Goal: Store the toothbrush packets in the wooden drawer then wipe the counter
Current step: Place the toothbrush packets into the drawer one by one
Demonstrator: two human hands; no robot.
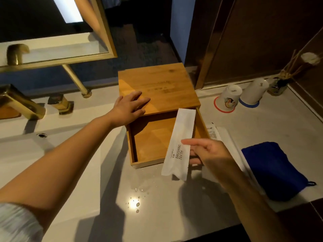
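A wooden box (162, 84) stands on the pale counter (104, 198), and its drawer (150, 137) is pulled out toward me with a bare bottom. My left hand (130, 107) rests flat on the box's top, fingers straight. My right hand (208, 152) pinches a long white toothbrush packet (180, 142) printed "BRUSHING TEETH", held slanted over the drawer's right side. A second white packet (225, 137) lies on the counter just right of the drawer, partly hidden by my right hand.
A folded blue cloth (272, 170) lies at the right near the counter's front edge. Two upturned cups (229, 98) and a reed diffuser (279, 84) stand at the back right. Water drops (136, 201) glint in front of the drawer. Gold taps (21, 102) and the sink are at left.
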